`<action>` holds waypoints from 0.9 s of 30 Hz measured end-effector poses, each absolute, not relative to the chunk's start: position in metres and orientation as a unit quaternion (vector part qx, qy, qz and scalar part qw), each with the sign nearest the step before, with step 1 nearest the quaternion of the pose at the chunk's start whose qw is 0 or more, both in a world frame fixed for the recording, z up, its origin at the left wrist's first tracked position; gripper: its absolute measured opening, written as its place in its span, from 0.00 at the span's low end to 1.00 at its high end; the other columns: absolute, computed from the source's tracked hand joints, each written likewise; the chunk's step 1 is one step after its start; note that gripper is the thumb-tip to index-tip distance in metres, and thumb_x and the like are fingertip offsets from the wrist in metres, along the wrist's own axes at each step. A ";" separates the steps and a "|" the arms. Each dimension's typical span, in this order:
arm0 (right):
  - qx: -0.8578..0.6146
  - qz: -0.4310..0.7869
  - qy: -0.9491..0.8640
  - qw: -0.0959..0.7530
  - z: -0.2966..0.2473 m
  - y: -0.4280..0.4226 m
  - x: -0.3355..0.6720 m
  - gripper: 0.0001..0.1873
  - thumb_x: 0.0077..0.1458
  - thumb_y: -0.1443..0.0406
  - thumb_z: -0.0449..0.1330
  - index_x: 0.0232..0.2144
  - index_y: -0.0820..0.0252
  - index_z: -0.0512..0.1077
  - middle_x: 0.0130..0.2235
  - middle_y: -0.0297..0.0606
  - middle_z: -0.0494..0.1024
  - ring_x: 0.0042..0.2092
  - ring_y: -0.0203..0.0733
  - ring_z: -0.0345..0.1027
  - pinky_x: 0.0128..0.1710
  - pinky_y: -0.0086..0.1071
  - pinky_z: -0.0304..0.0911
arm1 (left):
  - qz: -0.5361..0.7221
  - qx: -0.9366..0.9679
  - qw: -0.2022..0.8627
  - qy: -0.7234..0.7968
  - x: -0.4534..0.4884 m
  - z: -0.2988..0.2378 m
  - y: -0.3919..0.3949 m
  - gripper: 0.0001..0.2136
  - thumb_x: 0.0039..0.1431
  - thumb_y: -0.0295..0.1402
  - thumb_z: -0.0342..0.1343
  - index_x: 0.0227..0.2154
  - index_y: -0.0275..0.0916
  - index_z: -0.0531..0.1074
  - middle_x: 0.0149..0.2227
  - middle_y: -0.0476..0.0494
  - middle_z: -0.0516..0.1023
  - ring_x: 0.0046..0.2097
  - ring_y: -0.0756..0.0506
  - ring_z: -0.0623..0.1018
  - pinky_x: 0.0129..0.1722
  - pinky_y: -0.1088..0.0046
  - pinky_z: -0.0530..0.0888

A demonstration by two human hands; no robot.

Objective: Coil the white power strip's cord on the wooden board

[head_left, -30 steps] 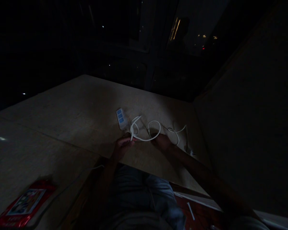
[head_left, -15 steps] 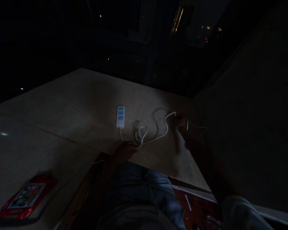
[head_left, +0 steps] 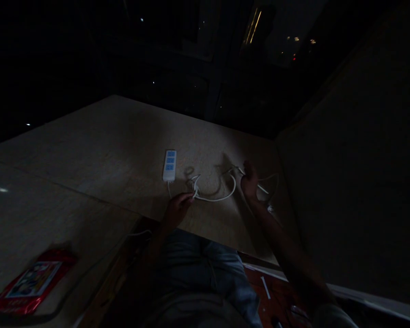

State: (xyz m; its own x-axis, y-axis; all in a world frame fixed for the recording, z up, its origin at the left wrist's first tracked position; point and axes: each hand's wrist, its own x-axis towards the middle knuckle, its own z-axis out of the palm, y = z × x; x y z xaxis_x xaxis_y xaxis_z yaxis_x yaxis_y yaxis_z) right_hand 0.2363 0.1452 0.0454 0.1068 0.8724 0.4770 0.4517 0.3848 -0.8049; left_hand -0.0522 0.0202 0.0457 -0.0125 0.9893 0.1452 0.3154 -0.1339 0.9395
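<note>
A white power strip (head_left: 170, 166) with blue socket faces lies on the pale surface, its cord running down toward my left hand. My left hand (head_left: 179, 207) pinches the white cord (head_left: 216, 200) beside a small looped bunch. From there the cord curves right and up to my right hand (head_left: 249, 180), which is raised over the surface with the cord in its grip. Past my right hand more cord trails down, ending near a small white piece (head_left: 270, 208), perhaps the plug. The scene is very dark, so finger detail is faint.
A shiny red packet (head_left: 34, 282) lies at the lower left, with a dark strap or cable in front of it. The stone-like surface (head_left: 99, 141) ends at dark window glass behind. A wall (head_left: 355, 182) rises on the right. My legs are at the near edge.
My right hand has moved left and slightly nearer, bringing the cord with it. The loop by my left hand looks smaller and tighter. The power strip has hardly shifted.
</note>
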 end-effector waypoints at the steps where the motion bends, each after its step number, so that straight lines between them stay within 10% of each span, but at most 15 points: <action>1: -0.511 0.152 -0.638 0.556 0.053 0.127 0.225 0.29 0.52 0.70 0.50 0.58 0.60 0.63 0.60 0.49 0.67 0.63 0.49 0.60 0.62 0.51 0.57 | 0.465 0.597 0.364 0.543 -0.050 0.046 0.021 0.16 0.59 0.45 0.54 0.40 0.39 0.79 0.41 0.41 0.83 0.44 0.43 0.80 0.46 0.68 0.76; 10: -0.414 0.101 -0.885 0.187 0.074 0.042 0.148 0.14 0.62 0.65 0.55 0.47 0.57 0.75 0.42 0.45 0.82 0.44 0.46 0.75 0.51 0.40 0.65 | 0.527 0.562 0.384 0.509 -0.044 0.060 0.028 0.16 0.58 0.45 0.56 0.38 0.38 0.79 0.34 0.43 0.80 0.37 0.45 0.79 0.37 0.72 0.75; 27: -0.520 0.071 -0.736 0.428 0.059 0.088 0.300 0.12 0.56 0.57 0.59 0.33 0.55 0.80 0.34 0.42 0.83 0.39 0.51 0.74 0.44 0.48 0.68 | 0.609 0.411 0.203 0.647 -0.105 0.077 0.039 0.16 0.56 0.44 0.52 0.33 0.36 0.77 0.30 0.46 0.78 0.34 0.46 0.76 0.35 0.73 0.72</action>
